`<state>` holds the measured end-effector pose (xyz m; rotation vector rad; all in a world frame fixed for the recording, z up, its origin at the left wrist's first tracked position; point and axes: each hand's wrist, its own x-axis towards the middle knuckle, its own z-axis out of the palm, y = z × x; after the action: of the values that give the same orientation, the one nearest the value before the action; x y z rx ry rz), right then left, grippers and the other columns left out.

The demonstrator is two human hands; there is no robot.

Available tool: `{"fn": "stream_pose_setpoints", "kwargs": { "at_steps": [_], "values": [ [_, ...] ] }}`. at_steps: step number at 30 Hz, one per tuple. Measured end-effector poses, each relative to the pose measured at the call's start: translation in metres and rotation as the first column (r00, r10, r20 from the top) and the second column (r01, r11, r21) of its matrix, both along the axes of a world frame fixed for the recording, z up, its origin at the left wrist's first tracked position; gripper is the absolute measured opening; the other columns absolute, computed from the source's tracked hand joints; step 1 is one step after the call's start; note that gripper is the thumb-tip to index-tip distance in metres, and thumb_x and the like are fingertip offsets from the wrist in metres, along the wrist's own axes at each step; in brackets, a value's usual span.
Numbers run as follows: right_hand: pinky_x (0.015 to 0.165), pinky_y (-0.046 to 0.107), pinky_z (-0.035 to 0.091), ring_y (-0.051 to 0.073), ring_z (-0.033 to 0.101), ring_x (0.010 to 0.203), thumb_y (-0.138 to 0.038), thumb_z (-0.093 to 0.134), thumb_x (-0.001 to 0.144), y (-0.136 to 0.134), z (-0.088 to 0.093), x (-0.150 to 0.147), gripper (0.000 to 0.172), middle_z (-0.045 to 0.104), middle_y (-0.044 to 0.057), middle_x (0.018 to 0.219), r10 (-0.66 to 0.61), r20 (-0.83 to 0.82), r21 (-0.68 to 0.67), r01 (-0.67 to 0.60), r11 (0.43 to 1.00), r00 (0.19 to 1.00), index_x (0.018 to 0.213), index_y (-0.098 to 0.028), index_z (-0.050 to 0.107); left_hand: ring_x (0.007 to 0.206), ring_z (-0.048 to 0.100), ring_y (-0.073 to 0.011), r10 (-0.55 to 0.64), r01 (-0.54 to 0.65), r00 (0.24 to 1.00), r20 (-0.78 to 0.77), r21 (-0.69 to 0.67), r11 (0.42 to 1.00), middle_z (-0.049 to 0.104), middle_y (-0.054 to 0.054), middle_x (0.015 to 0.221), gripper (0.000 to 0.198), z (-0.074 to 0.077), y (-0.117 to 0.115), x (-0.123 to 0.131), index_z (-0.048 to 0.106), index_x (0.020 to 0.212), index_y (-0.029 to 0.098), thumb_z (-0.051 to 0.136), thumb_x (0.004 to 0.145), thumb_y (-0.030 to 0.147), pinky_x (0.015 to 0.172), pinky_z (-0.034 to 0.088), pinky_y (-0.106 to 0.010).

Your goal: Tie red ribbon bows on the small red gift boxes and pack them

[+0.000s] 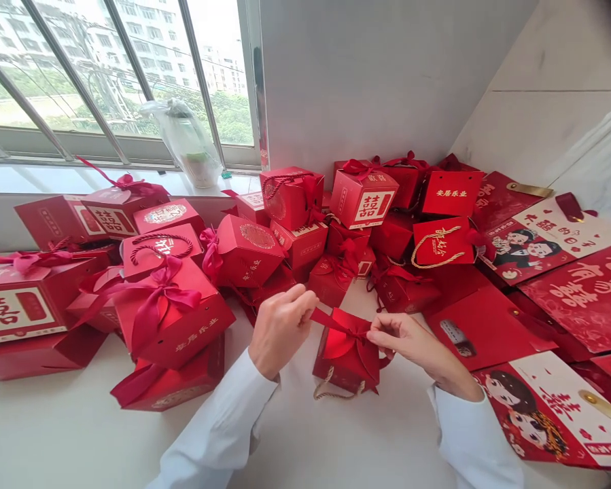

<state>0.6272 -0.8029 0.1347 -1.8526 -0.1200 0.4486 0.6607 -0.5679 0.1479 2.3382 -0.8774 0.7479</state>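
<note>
A small red gift box [344,360] with a gold cord handle stands on the white table [81,435] in front of me. A red ribbon [343,324] runs across its top. My left hand [281,327] is closed in a pinch on the ribbon's left end, pulled up and to the left. At the knot, on the right side of the box top, my right hand [408,341] pinches the ribbon. Both arms are in white sleeves.
Many red gift boxes with ribbons are piled behind and to the left, such as a large one with a pink bow [170,314]. Flat red paper bags [550,414] lie at the right. A plastic-wrapped cup [190,146] stands on the windowsill.
</note>
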Motion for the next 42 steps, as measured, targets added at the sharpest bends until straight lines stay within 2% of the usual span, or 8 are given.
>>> {"fn": "stream_pose_setpoints", "kwargs": {
  "at_steps": [4, 7, 10, 13, 16, 23, 33, 42],
  "values": [
    [0.051, 0.022, 0.033, 0.010, 0.044, 0.054, -0.043, 0.060, 0.079, -0.002, 0.014, 0.014, 0.030, 0.048, -0.004, 0.059, 0.058, -0.010, -0.076, -0.058, 0.995, 0.998, 0.066, -0.018, 0.051, 0.051, 0.023, -0.0080, 0.137, -0.157, 0.979, -0.150, -0.135, 0.978, 0.023, 0.006, 0.059, 0.034, 0.010, 0.009, 0.000, 0.021, 0.059, 0.019, 0.045, 0.080, 0.007, 0.052, 0.028, -0.018],
    [0.053, 0.022, 0.034, 0.010, 0.046, 0.056, -0.041, 0.059, 0.080, -0.003, 0.026, 0.028, 0.029, 0.048, -0.004, 0.059, 0.153, 0.004, -0.128, -0.151, 0.980, 0.988, 0.065, -0.018, 0.050, 0.056, 0.032, -0.0094, 0.196, -0.194, 0.931, -0.307, 0.037, 0.980, 0.032, 0.004, 0.065, 0.026, 0.023, 0.023, -0.007, 0.028, 0.062, 0.019, 0.041, 0.070, -0.002, 0.054, 0.030, -0.020],
    [0.056, 0.023, 0.039, 0.011, 0.050, 0.059, -0.040, 0.060, 0.079, -0.002, 0.032, 0.044, 0.028, 0.051, -0.003, 0.063, 0.269, -0.004, -0.151, -0.266, 0.952, 0.963, 0.066, -0.017, 0.050, 0.075, 0.044, -0.0139, 0.079, 0.006, 0.904, -0.421, 0.196, 0.981, 0.046, 0.000, 0.082, 0.023, 0.039, 0.037, -0.019, 0.043, 0.077, 0.019, 0.047, 0.068, -0.001, 0.065, 0.037, -0.023],
    [0.054, 0.022, 0.038, 0.011, 0.050, 0.059, -0.040, 0.062, 0.078, 0.000, 0.028, 0.057, 0.028, 0.050, -0.003, 0.062, 0.344, -0.035, -0.147, -0.345, 0.927, 0.938, 0.066, -0.017, 0.051, 0.088, 0.048, -0.0169, -0.082, 0.186, 0.856, -0.511, 0.156, 0.970, 0.051, -0.002, 0.103, 0.024, 0.049, 0.039, -0.026, 0.047, 0.097, 0.021, 0.060, 0.077, 0.018, 0.075, 0.041, -0.026],
    [0.054, 0.021, 0.036, 0.009, 0.047, 0.056, -0.042, 0.064, 0.077, 0.004, 0.018, 0.065, 0.031, 0.049, -0.004, 0.061, 0.375, -0.038, -0.023, -0.376, 0.926, 0.926, 0.067, -0.017, 0.050, 0.086, 0.051, -0.0162, -0.090, 0.186, 0.821, -0.564, 0.115, 0.976, 0.054, -0.003, 0.100, 0.015, 0.040, 0.025, -0.024, 0.047, 0.098, 0.021, 0.046, 0.091, 0.034, 0.077, 0.042, -0.027],
    [0.058, 0.023, 0.039, 0.012, 0.052, 0.059, -0.045, 0.064, 0.077, 0.020, 0.006, 0.074, 0.031, 0.055, -0.002, 0.064, 0.345, 0.012, 0.062, -0.345, 0.937, 0.939, 0.069, -0.017, 0.051, 0.074, 0.056, -0.0199, 0.290, -0.040, 0.736, -0.612, 0.388, 0.921, 0.056, -0.007, 0.086, 0.022, 0.007, 0.002, -0.013, 0.045, 0.086, 0.018, 0.034, 0.095, 0.035, 0.065, 0.038, -0.029],
    [0.055, 0.022, 0.036, 0.012, 0.050, 0.060, -0.035, 0.058, 0.080, 0.034, 0.017, 0.068, 0.023, 0.053, -0.003, 0.062, 0.284, 0.242, -0.297, -0.208, 0.932, 0.928, 0.066, -0.018, 0.053, 0.054, 0.040, -0.0111, 0.146, -0.004, 0.627, -0.765, 0.185, 0.983, 0.053, 0.002, 0.061, 0.026, 0.014, 0.013, -0.003, 0.044, 0.063, 0.019, 0.053, 0.083, 0.033, 0.053, 0.024, -0.023],
    [0.054, 0.022, 0.039, 0.013, 0.052, 0.060, -0.037, 0.057, 0.079, 0.037, 0.021, 0.061, 0.022, 0.055, -0.002, 0.063, 0.250, 0.261, -0.394, -0.133, 0.909, 0.933, 0.067, -0.018, 0.057, 0.051, 0.032, -0.0082, -0.037, 0.032, 0.676, -0.736, -0.022, 0.999, 0.041, 0.006, 0.057, 0.014, 0.025, 0.025, 0.000, 0.042, 0.067, 0.018, 0.046, 0.080, 0.021, 0.050, 0.025, -0.020]
  ]
}}
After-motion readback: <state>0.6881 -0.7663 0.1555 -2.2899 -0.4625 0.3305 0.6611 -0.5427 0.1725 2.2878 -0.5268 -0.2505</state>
